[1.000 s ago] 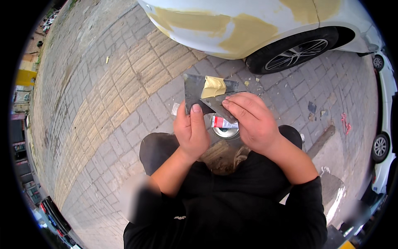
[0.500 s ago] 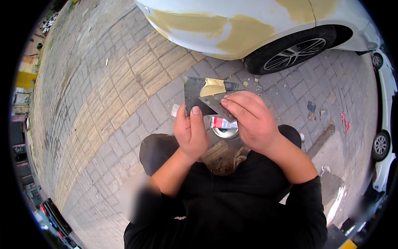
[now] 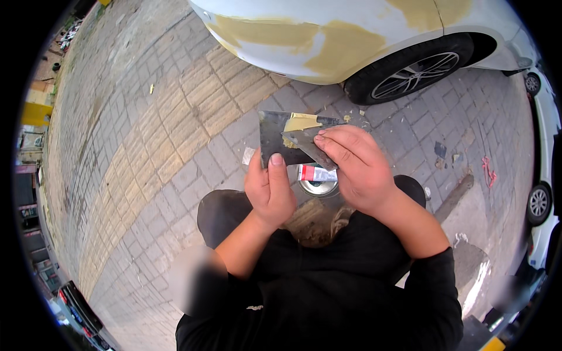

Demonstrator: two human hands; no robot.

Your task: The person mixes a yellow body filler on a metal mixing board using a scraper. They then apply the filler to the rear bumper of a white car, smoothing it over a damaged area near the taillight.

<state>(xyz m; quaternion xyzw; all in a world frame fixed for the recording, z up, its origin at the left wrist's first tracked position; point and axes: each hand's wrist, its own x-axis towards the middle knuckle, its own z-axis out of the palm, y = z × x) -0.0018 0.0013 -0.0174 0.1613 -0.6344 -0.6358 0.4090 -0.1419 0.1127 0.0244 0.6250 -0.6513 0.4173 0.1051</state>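
Note:
My left hand (image 3: 270,186) grips the lower edge of a dark flat plate (image 3: 271,130), its thumb on top. Yellow putty (image 3: 301,122) lies on the plate's upper right part. In my right hand (image 3: 362,167) is a grey putty scraper (image 3: 308,143), pinched between thumb and fingers and tilted across the plate. The scraper's upper edge lies against the putty and hides part of the plate. Below the plate, between my knees, a red and white tube (image 3: 316,174) rests on a round metal tin (image 3: 319,188), partly covered by my right hand.
A white car (image 3: 275,10) with yellow putty patches stands ahead, its black-tyred wheel (image 3: 415,70) to the right. Grey and yellow paving (image 3: 175,111) spreads around me. A pink string (image 3: 489,173) and small scraps lie at right. More parked cars (image 3: 537,205) line the right edge.
My right hand has turned the scraper slightly and shifted it on the plate. More putty now shows to the left of the blade. The left hand holds nearly still.

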